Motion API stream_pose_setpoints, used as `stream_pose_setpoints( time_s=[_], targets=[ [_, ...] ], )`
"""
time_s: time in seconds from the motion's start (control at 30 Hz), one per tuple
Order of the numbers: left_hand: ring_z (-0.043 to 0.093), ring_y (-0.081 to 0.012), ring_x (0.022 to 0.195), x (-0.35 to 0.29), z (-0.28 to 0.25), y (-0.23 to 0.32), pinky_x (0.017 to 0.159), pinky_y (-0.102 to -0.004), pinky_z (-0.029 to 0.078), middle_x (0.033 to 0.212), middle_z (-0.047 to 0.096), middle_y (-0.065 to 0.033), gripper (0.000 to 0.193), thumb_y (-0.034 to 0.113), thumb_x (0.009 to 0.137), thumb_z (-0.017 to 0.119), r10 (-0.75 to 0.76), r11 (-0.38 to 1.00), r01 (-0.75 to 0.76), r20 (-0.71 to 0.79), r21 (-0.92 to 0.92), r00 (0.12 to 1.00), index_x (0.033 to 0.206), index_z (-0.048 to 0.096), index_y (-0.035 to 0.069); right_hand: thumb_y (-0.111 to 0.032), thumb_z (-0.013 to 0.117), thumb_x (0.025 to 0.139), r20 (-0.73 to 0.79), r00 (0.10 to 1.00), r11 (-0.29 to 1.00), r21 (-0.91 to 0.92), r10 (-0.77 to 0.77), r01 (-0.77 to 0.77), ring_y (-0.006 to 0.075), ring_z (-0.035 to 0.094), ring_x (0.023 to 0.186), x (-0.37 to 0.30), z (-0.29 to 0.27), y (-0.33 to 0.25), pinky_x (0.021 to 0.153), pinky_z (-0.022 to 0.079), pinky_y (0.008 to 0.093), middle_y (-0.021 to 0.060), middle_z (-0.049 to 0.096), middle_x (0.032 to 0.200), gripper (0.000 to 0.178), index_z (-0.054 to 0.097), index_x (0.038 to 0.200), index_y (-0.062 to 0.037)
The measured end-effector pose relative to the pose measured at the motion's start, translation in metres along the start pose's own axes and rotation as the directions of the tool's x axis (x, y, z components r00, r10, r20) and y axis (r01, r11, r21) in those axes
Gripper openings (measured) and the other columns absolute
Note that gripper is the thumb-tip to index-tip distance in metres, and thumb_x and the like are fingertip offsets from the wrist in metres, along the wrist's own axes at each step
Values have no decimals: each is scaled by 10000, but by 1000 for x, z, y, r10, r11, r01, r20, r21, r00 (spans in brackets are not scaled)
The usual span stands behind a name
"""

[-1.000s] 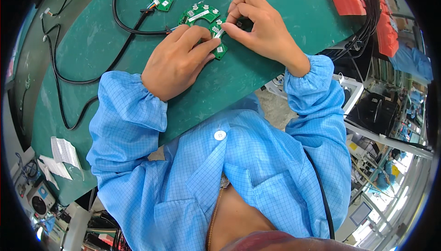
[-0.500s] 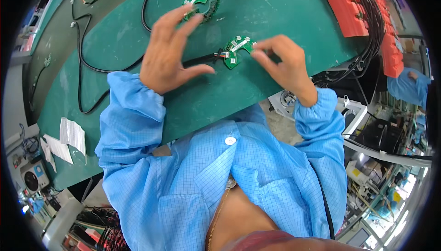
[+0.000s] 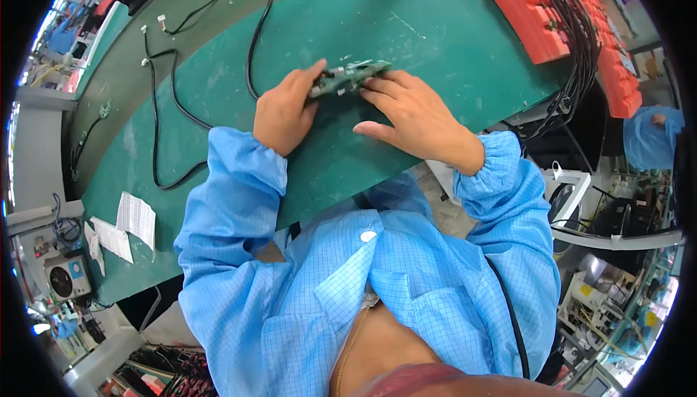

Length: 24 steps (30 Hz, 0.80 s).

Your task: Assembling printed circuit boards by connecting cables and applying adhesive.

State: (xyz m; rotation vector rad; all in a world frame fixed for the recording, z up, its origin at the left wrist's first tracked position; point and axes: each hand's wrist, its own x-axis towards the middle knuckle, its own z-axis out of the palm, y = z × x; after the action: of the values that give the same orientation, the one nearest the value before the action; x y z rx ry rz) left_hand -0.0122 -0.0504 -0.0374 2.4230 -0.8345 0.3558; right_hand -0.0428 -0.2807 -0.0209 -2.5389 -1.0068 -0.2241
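Green curved circuit boards (image 3: 350, 80), smeared by motion, are between my two hands above the green table mat. They look tilted and close together, so I cannot tell exactly how they lie against each other. My left hand (image 3: 282, 112) is closed on their left end, its thumb below and its fingers partly hidden. At the right end, the fingers of my right hand (image 3: 417, 117) press on the board edge, while its thumb sticks out toward me, apart from the board. A black cable (image 3: 252, 70) runs along the mat and disappears behind my left hand.
Red foam holders (image 3: 519, 19) with a bundle of black cables (image 3: 581, 56) line the right edge of the green table (image 3: 428, 16). Torn white paper pieces (image 3: 136, 219) lie at the left. Another cable (image 3: 155, 114) with white connectors loops at the far left.
The separate board farther back has left its place on the mat and the boards are now together. Both hands have come in onto them; the right pinch has spread. The view has shifted slightly.
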Motion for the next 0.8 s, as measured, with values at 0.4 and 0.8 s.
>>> stream_pose_setpoints(
  time_s=[0.4, 0.8],
  targets=[
    [608, -376, 900, 73, 23, 102, 682, -411, 545, 1267, 473, -167, 802, -106, 678, 585, 289, 929, -354, -393, -103, 873, 1412, 311, 63, -215, 534, 958, -457, 620, 193, 874, 638, 446, 145, 599, 897, 26, -35, -14, 765, 470, 290, 88, 608, 1024, 330, 480, 1233, -41],
    [635, -327, 690, 68, 23, 54, 581, -440, 488, 776, 649, -131, 208, 63, 759, 611, 44, 994, -50, 61, 94, 997, 965, 626, 94, -351, 708, 816, -943, 53, 887, 290, 330, -359, 88, 415, 400, -109, -347, 182, 373, 318, 273, -9, 466, 512, 304, 631, 818, -57]
  ],
)
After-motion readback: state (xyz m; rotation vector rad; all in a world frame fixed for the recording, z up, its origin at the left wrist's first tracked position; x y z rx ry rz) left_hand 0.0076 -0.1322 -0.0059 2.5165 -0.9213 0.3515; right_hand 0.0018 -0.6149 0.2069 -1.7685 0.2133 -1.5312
